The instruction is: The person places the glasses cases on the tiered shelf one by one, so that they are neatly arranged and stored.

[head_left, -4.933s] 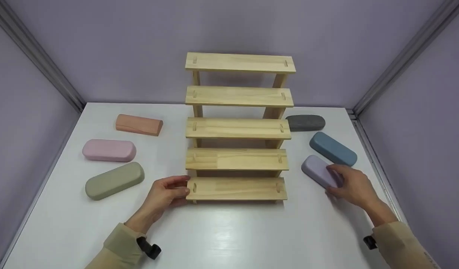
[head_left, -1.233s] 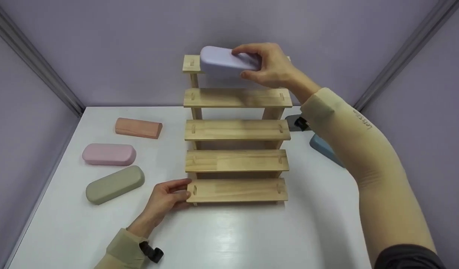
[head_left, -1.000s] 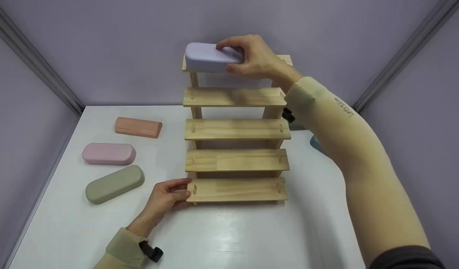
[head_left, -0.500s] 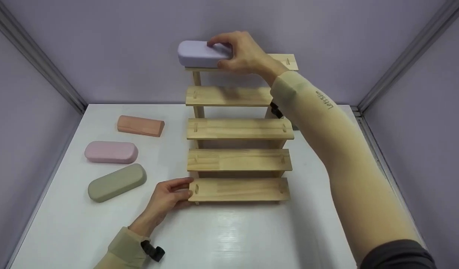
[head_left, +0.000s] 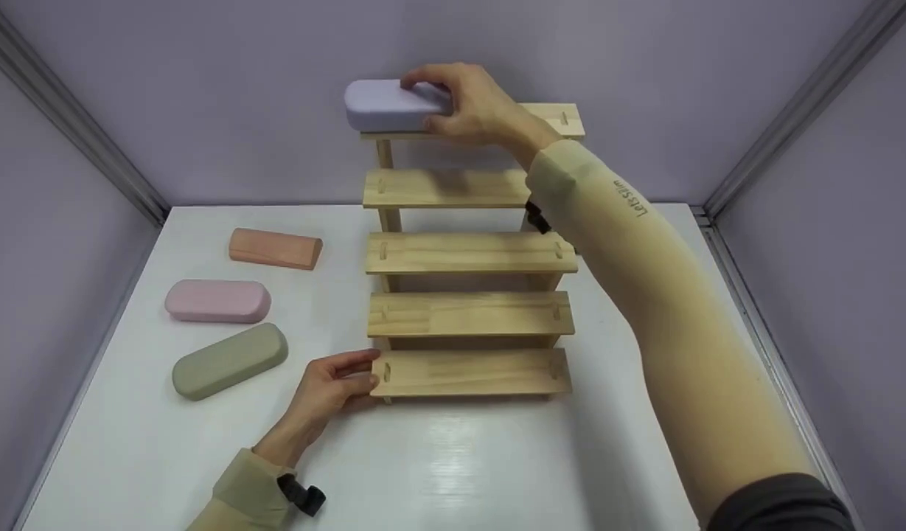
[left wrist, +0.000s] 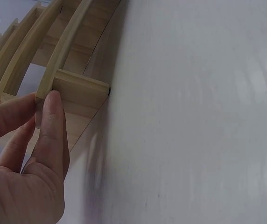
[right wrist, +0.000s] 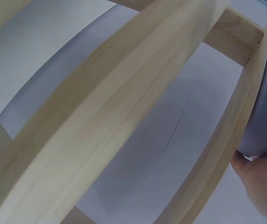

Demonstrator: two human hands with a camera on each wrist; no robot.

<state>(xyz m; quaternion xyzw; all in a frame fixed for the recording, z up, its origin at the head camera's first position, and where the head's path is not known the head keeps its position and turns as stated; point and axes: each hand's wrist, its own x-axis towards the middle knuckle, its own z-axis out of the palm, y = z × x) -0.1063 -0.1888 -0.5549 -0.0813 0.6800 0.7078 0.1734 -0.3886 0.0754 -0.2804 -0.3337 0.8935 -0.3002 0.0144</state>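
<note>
A lavender glasses case (head_left: 386, 110) lies lengthwise on the left part of the top shelf of a light wooden tiered stand (head_left: 471, 315), its left end jutting slightly past the shelf. My right hand (head_left: 471, 103) grips the case's right end, thumb at the front and fingers over the top. In the right wrist view the case (right wrist: 264, 116) sits right against the top board. Down at the lowest shelf, my left hand (head_left: 327, 387) pinches the left end of the board. The left wrist view shows the thumb (left wrist: 52, 121) under the board's corner and fingers on the other side.
On the white table (head_left: 453, 464), a brown wedge-shaped case (head_left: 276, 248), a pink case (head_left: 217, 301) and an olive green case (head_left: 230, 361) lie left of the stand. My right forearm (head_left: 666, 317) crosses over the right side, hiding the table there. Grey-lilac walls (head_left: 276, 110) enclose the table.
My right hand has lifted the lavender glasses case from the table's right side to the top shelf, then shifted it left along the board. The left hand has kept its hold on the lowest shelf.
</note>
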